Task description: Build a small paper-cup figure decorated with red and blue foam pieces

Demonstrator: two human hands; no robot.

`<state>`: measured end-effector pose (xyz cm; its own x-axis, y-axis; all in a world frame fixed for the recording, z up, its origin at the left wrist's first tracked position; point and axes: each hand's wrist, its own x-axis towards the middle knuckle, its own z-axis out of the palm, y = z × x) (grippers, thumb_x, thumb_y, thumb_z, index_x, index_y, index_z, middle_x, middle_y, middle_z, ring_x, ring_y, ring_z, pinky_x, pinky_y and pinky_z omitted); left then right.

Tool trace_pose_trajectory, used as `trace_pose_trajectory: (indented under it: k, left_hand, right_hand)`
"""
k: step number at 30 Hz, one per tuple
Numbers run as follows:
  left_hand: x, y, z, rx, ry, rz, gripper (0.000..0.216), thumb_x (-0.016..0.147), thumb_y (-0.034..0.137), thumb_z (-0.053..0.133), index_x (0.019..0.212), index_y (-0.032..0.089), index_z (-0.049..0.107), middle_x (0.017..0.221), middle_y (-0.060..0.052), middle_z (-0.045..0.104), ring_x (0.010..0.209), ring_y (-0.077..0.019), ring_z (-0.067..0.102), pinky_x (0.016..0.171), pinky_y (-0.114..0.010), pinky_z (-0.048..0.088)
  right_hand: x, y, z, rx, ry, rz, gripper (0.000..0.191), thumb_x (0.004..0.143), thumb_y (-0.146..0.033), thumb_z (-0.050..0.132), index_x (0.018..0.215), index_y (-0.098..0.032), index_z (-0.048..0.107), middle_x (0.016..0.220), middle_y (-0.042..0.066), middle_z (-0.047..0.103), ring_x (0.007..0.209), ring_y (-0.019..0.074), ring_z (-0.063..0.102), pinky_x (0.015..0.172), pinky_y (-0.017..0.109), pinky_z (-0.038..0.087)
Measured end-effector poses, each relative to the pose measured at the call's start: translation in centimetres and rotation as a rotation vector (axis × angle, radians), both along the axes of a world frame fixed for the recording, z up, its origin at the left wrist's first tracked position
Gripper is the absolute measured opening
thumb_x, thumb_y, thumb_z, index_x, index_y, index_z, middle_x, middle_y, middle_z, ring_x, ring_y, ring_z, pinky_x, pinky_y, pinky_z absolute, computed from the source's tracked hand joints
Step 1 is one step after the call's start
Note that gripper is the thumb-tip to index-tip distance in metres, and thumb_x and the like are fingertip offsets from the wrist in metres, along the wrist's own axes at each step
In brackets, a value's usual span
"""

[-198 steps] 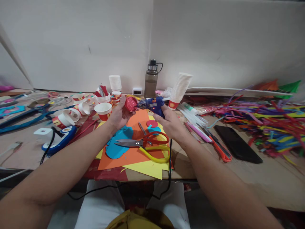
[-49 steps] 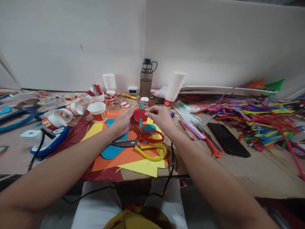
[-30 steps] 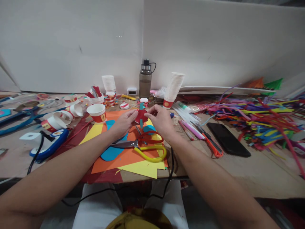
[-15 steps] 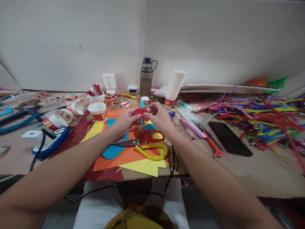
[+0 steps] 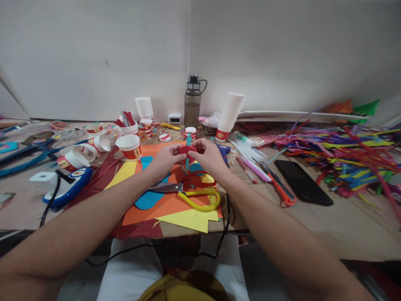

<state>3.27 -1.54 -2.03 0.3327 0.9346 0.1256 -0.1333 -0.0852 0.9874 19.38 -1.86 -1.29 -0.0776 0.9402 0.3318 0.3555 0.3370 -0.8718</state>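
Observation:
Between my two hands is a red paper disc [image 5: 187, 149] with a teal strip [image 5: 188, 164] running across it from top to bottom. My left hand [image 5: 167, 159] pinches the disc's left edge. The right edge is gripped by my right hand [image 5: 208, 155], thumb on the near face; fingers behind the disc are hidden. Below the hands lie scissors [image 5: 200, 205] with one yellow and one red handle loop. They rest over blue paper [image 5: 148, 200], orange paper [image 5: 136, 215] and yellow paper [image 5: 191, 221]. A small white-topped red piece [image 5: 190, 131] stands just behind the disc.
Paper cups [image 5: 128, 146] stand at the left, and a leaning cup stack [image 5: 231, 117] at the back right. A bottle [image 5: 192, 102] stands by the wall. To the right lie a glue gun [image 5: 224, 150], a phone [image 5: 303, 182] and piled pipe cleaners [image 5: 351, 146]. A black cable [image 5: 227, 221] crosses the table edge.
My right hand's fingers have come down and closed against the disc's right edge. The disc has shifted slightly to the right; my left hand keeps its hold.

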Motion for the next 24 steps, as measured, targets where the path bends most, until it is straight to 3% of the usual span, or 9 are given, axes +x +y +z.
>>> trace_pose_trajectory:
  k: [9, 16, 24]
  left_hand:
    - [-0.2, 0.0, 0.1, 0.048, 0.066, -0.002, 0.031, 0.07, 0.03, 0.076, 0.094, 0.012, 0.068, 0.084, -0.004, 0.069, 0.071, -0.0127, 0.061, 0.067, -0.027, 0.048]
    - [0.2, -0.2, 0.3, 0.019, -0.027, 0.073, 0.029, 0.072, 0.036, 0.076, 0.088, 0.013, 0.069, 0.079, -0.003, 0.069, 0.067, -0.0114, 0.061, 0.065, -0.024, 0.048]
    - [0.0, -0.1, -0.2, -0.115, -0.078, 0.034, 0.028, 0.069, 0.034, 0.078, 0.084, 0.012, 0.069, 0.074, -0.002, 0.068, 0.062, -0.0092, 0.06, 0.058, -0.019, 0.046]
  right_hand:
    - [0.5, 0.7, -0.8, -0.016, 0.049, 0.043, 0.014, 0.071, -0.028, 0.065, 0.081, -0.018, 0.061, 0.076, -0.001, 0.065, 0.069, 0.0134, 0.059, 0.065, 0.028, 0.049]
    - [0.2, -0.1, -0.5, -0.039, 0.119, 0.024, 0.027, 0.068, -0.024, 0.068, 0.09, -0.02, 0.053, 0.076, -0.003, 0.062, 0.067, 0.0123, 0.058, 0.064, 0.027, 0.048]
    - [0.2, -0.9, 0.3, -0.013, -0.007, 0.072, 0.026, 0.074, -0.029, 0.067, 0.094, -0.019, 0.053, 0.081, -0.002, 0.06, 0.071, 0.0121, 0.057, 0.065, 0.026, 0.046]
